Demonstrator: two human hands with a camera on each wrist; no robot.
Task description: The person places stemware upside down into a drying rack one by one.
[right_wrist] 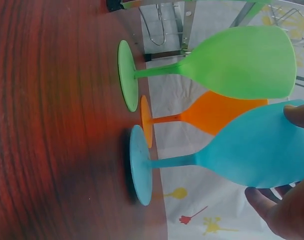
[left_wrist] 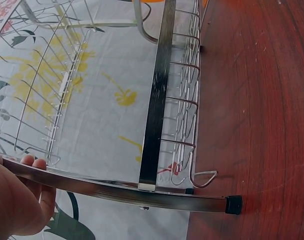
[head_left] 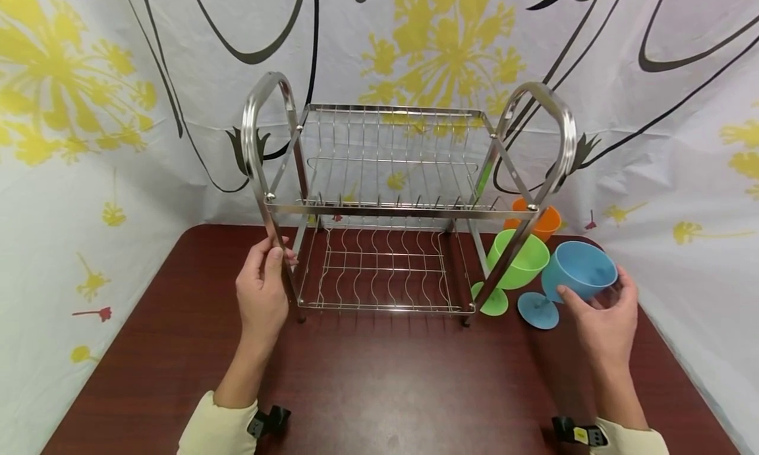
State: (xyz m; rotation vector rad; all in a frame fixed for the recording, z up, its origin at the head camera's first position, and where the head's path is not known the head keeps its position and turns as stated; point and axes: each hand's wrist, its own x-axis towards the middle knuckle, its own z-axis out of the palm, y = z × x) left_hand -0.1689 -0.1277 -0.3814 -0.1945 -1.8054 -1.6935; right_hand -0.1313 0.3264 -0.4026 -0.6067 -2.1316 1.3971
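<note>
A two-tier metal dish rack (head_left: 379,211) stands on the table in the head view. My left hand (head_left: 263,284) grips its left front upright, thumb on the near side; the left wrist view shows fingertips (left_wrist: 39,164) curled over the metal bar. To the right of the rack, my right hand (head_left: 607,317) holds a blue plastic goblet (head_left: 578,270) by its bowl, between thumb and fingers. The goblet is upright; whether its foot (right_wrist: 141,165) touches the table I cannot tell. A green goblet (head_left: 522,261) stands beside it, with an orange goblet (head_left: 542,221) behind, partly hidden.
Dark red-brown wood makes up the tabletop (head_left: 379,376). A white sheet (head_left: 178,145) with yellow flowers and dark curling stems hangs behind and at both sides. The rack's right front upright passes in front of part of the green goblet.
</note>
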